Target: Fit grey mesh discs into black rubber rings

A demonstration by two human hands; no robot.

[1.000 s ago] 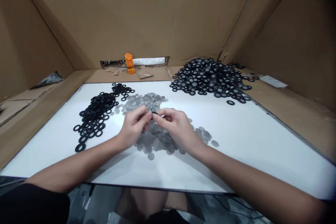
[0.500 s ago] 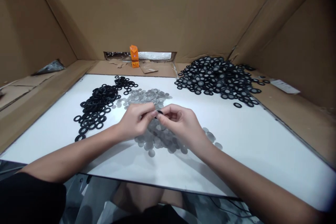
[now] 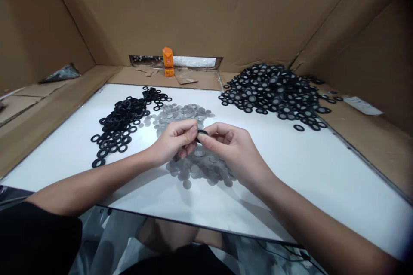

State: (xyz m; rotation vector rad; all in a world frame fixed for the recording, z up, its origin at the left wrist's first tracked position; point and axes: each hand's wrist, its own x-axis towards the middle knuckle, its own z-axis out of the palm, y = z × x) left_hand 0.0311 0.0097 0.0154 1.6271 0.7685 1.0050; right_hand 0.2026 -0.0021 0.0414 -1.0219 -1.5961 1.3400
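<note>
Over the middle of the white table [image 3: 180, 204], my left hand [image 3: 176, 139] and my right hand [image 3: 230, 144] meet around one black ring [image 3: 202, 132]. Both hands pinch it between thumb and fingers from opposite sides. Whether a disc sits in this ring I cannot tell. Below the hands spreads a heap of thin grey mesh-like discs [image 3: 196, 167], partly hidden by them. To the left lies a pile of black rings [image 3: 121, 116] with open centres. At the back right rises a larger pile of black rings with grey centres [image 3: 267, 90].
Cardboard walls [image 3: 193, 13] close in the back and sides. An orange carton [image 3: 168, 61] stands by a slot in the back wall. A white label [image 3: 363, 105] lies on the right ledge, a plastic bag [image 3: 61, 73] on the left one.
My hands have shifted slightly right in view, and more of the black ring shows between them. The left fingers have moved a little on it. The whole view has tilted slightly.
</note>
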